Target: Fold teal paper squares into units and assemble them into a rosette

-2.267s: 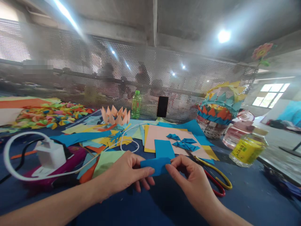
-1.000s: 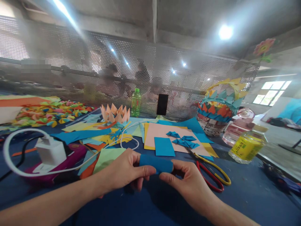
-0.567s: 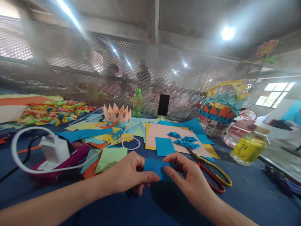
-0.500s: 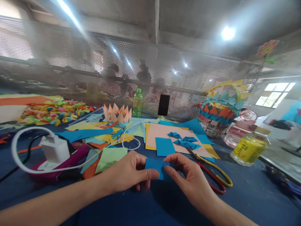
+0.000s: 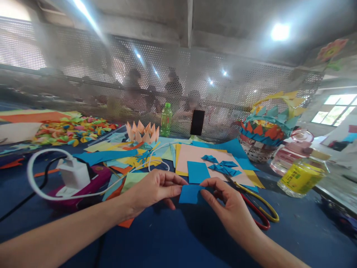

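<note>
A small blue piece of paper (image 5: 190,195) is held just above the dark blue table, between my two hands. My left hand (image 5: 160,189) pinches its upper left corner between thumb and fingers. At the right edge, my right hand (image 5: 220,195) grips it between thumb and forefinger. Just beyond lies a blue paper square (image 5: 198,172) on a pink sheet (image 5: 185,154). Several folded blue paper pieces (image 5: 224,168) rest on that same sheet. To the right of my right hand are scissors (image 5: 258,208) with one red and one yellow handle.
A purple power strip (image 5: 97,178) with a white charger (image 5: 74,173) and looping cable sits left. Behind stand a peach paper crown (image 5: 142,133), a green bottle (image 5: 166,121) and a dark phone (image 5: 197,123). A paper basket (image 5: 255,147) and a yellow-labelled bottle (image 5: 301,175) stand right.
The blue paper has risen slightly away from me and shows flatter and wider. My left hand has shifted from across its front to its upper left corner. The view has turned a little left.
</note>
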Demonstrator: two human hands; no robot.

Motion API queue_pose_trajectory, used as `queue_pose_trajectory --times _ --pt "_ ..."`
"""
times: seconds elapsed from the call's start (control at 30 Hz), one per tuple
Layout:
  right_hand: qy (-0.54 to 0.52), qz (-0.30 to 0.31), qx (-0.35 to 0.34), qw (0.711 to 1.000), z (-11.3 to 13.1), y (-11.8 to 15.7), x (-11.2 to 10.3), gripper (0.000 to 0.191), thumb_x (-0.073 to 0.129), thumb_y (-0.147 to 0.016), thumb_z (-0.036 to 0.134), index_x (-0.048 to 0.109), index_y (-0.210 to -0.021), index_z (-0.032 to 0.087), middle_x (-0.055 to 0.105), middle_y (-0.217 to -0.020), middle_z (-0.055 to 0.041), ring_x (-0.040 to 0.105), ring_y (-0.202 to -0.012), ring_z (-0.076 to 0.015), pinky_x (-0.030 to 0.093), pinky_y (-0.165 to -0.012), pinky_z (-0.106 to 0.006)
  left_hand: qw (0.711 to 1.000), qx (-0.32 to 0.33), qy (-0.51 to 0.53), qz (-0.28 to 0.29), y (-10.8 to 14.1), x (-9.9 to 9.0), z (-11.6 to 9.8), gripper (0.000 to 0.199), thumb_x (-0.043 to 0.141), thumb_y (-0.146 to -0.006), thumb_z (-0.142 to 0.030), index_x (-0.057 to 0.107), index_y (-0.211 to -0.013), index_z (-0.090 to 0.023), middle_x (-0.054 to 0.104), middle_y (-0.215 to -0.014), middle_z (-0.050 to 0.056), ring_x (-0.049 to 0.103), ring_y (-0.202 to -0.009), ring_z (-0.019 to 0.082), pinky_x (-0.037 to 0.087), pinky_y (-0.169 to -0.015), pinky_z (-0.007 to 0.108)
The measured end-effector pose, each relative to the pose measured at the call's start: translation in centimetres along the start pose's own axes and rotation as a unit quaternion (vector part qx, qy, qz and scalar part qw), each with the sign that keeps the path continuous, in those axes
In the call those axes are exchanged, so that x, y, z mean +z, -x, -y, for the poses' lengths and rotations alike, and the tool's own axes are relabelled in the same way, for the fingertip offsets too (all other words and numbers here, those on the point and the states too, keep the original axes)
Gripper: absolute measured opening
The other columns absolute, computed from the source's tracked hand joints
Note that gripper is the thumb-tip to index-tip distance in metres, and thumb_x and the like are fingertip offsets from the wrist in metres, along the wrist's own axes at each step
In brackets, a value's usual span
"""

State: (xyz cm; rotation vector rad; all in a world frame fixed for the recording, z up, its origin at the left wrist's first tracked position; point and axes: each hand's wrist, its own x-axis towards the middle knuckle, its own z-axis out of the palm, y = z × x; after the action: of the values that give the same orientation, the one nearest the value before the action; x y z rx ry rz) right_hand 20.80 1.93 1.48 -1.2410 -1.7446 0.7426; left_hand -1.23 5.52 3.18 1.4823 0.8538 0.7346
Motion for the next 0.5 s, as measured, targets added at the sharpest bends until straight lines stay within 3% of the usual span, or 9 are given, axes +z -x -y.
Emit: queue_pose_trajectory --times 0.37,0.5 --pt "-0.003 -0.016 0.019 1.0 -0.06 -0.27 -0.13 0.023 0.059 -0.089 0.041 0.064 -0.093 0.019 0.065 -0.082 -0.0024 0.056 -0.068 -0.016 0.045 -0.06 -0.025 0.999 -0.027 0.028 0.005 0.13 0.11 -0.67 0.035 0.078 -0.071 -0.037 0.069 -0.097 -0.014 0.073 -0.082 0.007 0.069 -0.079 0.022 0.054 -0.058 0.025" --pt "0.001 -0.021 -0.019 1.0 0.11 -0.05 0.03 0.015 0.06 -0.089 0.034 0.063 -0.088 0.019 0.065 -0.08 -0.0025 0.06 -0.072 -0.0169 0.049 -0.067 -0.026 0.998 -0.035 0.049 -0.003 -0.07 0.16 -0.38 0.034 0.083 -0.066 -0.033 0.067 -0.088 -0.013 0.072 -0.075 0.006 0.069 -0.074 0.021 0.053 -0.055 0.024"
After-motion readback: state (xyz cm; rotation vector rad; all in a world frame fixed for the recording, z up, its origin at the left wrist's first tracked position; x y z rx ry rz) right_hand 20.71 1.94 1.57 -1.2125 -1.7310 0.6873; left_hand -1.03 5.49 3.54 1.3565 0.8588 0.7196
